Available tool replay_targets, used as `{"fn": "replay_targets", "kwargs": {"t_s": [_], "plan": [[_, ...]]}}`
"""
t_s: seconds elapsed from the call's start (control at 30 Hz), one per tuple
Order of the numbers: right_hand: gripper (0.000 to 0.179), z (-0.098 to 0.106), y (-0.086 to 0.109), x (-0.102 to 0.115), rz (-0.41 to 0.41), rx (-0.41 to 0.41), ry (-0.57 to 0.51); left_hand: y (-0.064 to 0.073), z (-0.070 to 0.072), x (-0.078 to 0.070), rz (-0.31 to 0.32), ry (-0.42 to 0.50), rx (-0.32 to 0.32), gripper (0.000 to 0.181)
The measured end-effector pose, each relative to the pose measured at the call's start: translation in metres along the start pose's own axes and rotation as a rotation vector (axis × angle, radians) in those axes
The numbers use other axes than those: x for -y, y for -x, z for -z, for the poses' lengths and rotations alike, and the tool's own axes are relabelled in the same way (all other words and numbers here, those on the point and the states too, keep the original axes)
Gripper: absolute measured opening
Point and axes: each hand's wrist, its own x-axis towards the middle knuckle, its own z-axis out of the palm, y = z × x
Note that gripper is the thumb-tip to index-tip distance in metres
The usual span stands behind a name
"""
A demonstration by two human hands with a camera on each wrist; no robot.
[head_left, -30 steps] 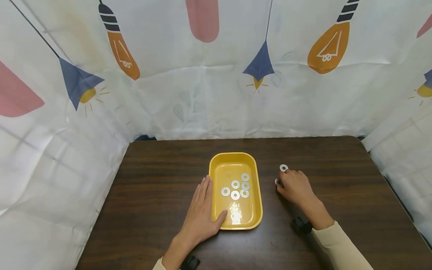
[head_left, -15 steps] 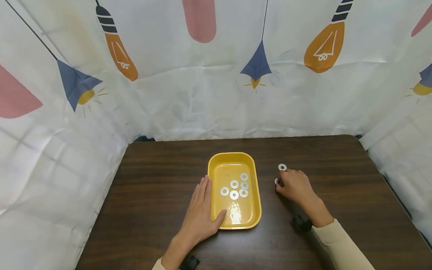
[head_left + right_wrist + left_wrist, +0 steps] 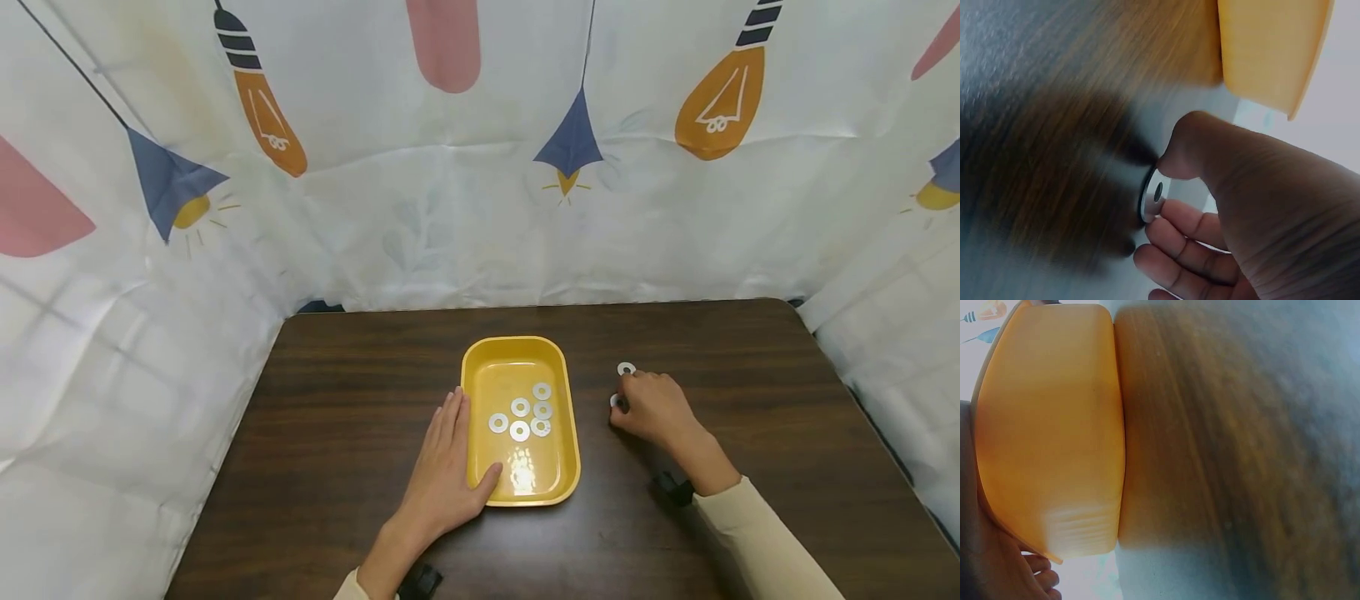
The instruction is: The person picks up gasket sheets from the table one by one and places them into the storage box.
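Note:
A yellow tray (image 3: 557, 477) stands on the dark table with several flat metal washers (image 3: 520, 431) lying in it. My left hand (image 3: 441, 475) rests along the tray's left side, fingers straight and thumb over the near rim. To the right of the tray, my right hand (image 3: 657, 411) pinches a washer (image 3: 1149, 205) by its edges at the tabletop. The thumb is on one edge and fingertips on the opposite one; whether it touches the table I cannot tell. Just beyond the fingers lies another washer (image 3: 625, 367), partly covered by the hand.
The wood-grain table (image 3: 360, 400) reaches back to a white curtain (image 3: 480, 217) printed with lamps and bulbs, which also hangs at both sides. In the right wrist view, the tray's wall (image 3: 1272, 50) stands at the upper right.
Both hands keep almost the same place and the tray stays put. The view has shifted slightly.

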Motion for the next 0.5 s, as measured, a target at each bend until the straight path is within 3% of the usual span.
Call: {"fn": "replay_targets", "kwargs": {"t_s": [0.2, 0.5], "plan": [[0.025, 0.0019, 0.0053, 0.0042, 0.003, -0.036, 0.028, 0.0002, 0.0006, 0.0003, -0.001, -0.006, -0.005, 0.104], [0.031, 0.0007, 0.0080, 0.0079, -0.004, -0.073, 0.083, -0.0007, 0.0025, -0.0015, 0.001, 0.010, 0.008, 0.104]]}}
